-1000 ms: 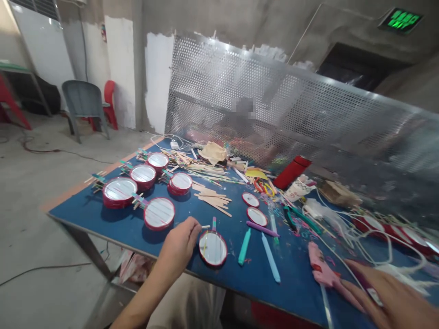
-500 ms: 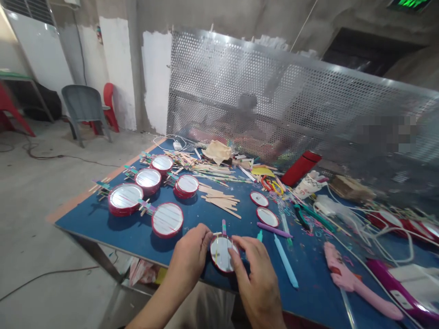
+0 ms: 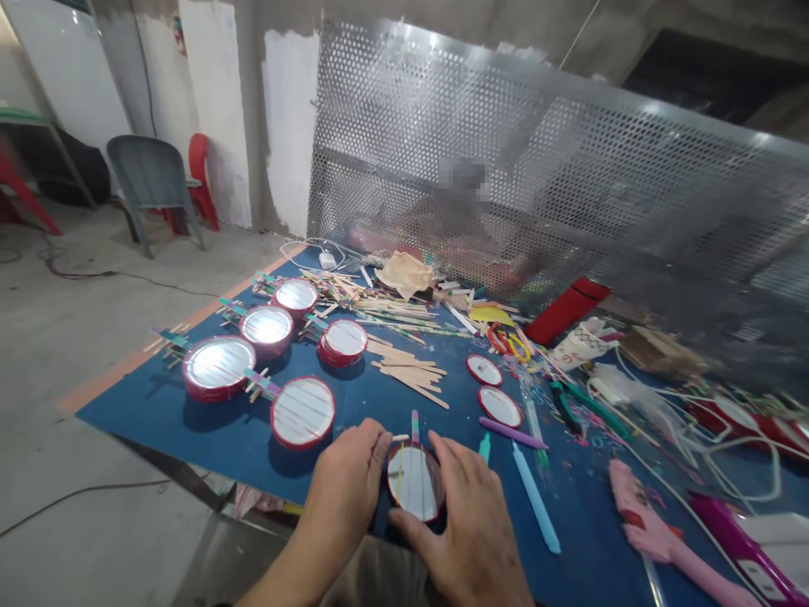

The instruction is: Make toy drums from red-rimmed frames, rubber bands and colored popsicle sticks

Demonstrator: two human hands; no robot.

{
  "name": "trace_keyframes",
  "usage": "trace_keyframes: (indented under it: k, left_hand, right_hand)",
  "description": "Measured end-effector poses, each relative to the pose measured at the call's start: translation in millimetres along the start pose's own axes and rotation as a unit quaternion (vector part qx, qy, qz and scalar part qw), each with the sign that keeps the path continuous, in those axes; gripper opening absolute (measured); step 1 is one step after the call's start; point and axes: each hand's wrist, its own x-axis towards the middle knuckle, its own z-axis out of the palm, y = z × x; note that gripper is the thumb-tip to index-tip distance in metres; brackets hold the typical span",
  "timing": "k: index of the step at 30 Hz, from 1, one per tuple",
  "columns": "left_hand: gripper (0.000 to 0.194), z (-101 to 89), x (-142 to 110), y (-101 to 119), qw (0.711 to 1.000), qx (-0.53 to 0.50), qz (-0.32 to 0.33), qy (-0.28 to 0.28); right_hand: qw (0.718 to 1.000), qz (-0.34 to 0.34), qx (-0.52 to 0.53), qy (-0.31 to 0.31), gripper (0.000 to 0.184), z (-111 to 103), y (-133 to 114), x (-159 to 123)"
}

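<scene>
Right hand (image 3: pixel 475 507) has been shifted around the disc (image 3: pixel 415 482) between the hands, rim gripped; stick (image 3: pixel 400 437) pinched in left hand (image 3: pixel 350 474). Steadying seems underway; careful alignment is called for.

On the flat blue tabletop (image 3: pixel 575 480), a round red-rimmed toy banjo (image 3: pixel 414 480) lies between the hands (image 3: pixel 347 472); five other banjos (image 3: pixel 303 411) stand left, flat pale wooden sticks (image 3: pixel 414 371) behind, a pink plastic glue gun (image 3: pixel 650 518) far right
</scene>
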Motion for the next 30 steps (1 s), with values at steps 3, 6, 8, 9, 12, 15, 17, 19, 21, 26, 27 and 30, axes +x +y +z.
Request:
trace_keyframes:
  k: [3,6,8,9,12,15,17,19,21,26,27,30]
  left_hand:
    - [0.028,0.2,2,1,1.000,0.004,-0.009,0.001]
    - [0.026,0.1,3,1,1.000,0.002,-0.014,0.001]
    - [0.025,-0.5,3,2,1.000,-0.006,-0.015,0.005]
    - [0.025,-0.8,3,2,1.000,-0.012,-0.015,0.008]
    - [0.025,-1.8,2,2,0.999,-0.031,-0.016,0.013]
    - [0.025,-2.3,2,3,0.999,-0.040,-0.017,0.018]
    - [0.026,-2.3,2,3,0.999,-0.044,-0.014,0.020]
    - [0.027,-1.8,2,3,0.999,-0.045,-0.008,0.019]
    - [0.027,-1.0,1,3,0.999,-0.041,0.000,0.022]
    - [0.027,0.7,0,1,0.999,-0.033,0.011,0.034]
    - [0.027,0.9,0,1,0.999,-0.031,0.012,0.036]
    - [0.026,1.6,-1,1,0.999,-0.023,0.014,0.039]
  right_hand:
    - [1.000,0.013,0.003,-0.015,0.092,1,-1,3]
    - [0.999,0.018,0.016,-0.025,0.096,2,-2,4]
    - [0.999,0.022,0.029,-0.030,0.096,3,-2,4]
    - [0.999,0.024,0.036,-0.030,0.096,4,-2,3]
    - [0.998,0.029,0.057,-0.022,0.094,7,-2,2]
    - [0.997,0.034,0.075,-0.008,0.094,10,-1,1]
    - [0.995,0.043,0.091,0.008,0.095,10,0,1]
    - [0.992,0.052,0.111,0.039,0.094,9,1,-1]
    - [0.986,0.050,0.133,0.084,0.093,7,0,-3]
    - [0.968,0.013,0.196,0.156,0.086,3,-7,-8]
    - [0.966,-0.002,0.205,0.156,0.086,3,-8,-9]
    - [0.965,-0.041,0.215,0.145,0.085,4,-9,-9]
